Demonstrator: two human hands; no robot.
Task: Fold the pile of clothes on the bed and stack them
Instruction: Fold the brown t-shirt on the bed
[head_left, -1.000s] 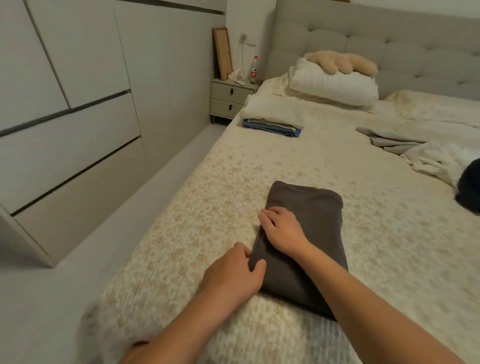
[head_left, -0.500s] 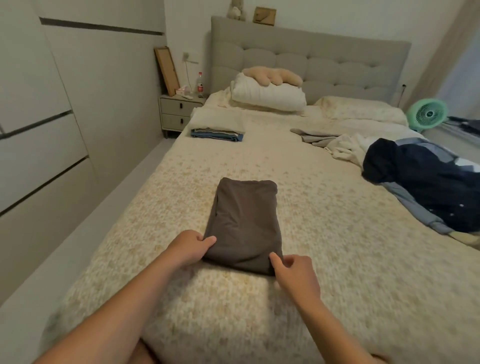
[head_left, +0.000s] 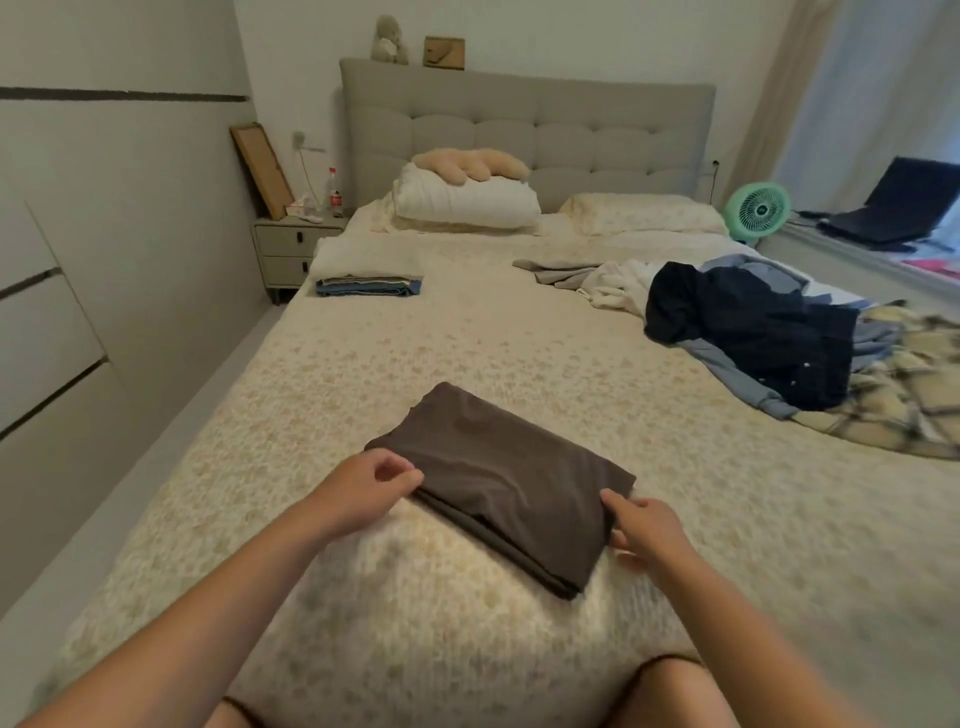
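Folded dark brown garment (head_left: 498, 483) lying in lower centre of frame on the bed (head_left: 519, 353), turned at an angle, layered edges showing along its near side. Left hand (head_left: 363, 488) gripping the garment's left near corner, fingers curled, thumb on top of the cloth. Right hand (head_left: 644, 530) pinching the right near corner, thumb on the upper face, fingers tucked under the edge; slightly blurred.

Forearms reaching in from the bottom corners of frame; bare knees showing at bottom edge.

Stack of folded clothes (head_left: 369, 278) sitting left of centre, upper half of frame, near the bed's left edge, a cream piece on top, blue layers beneath. Well apart from the brown garment.

Pile of unfolded clothes (head_left: 748, 327) sprawling at right of frame: dark navy piece over pale blue, a white piece and a grey one trailing toward centre, checked blanket (head_left: 904, 395) touching it at far right.

White pillow (head_left: 467, 200) leaning at the grey padded headboard (head_left: 571, 130), upper centre, with a tan plush toy (head_left: 472, 163) resting on it. Nightstand (head_left: 291, 249) standing upper left, carrying a bottle (head_left: 334, 193). Green fan (head_left: 757, 210) standing upper right, beside the bed.
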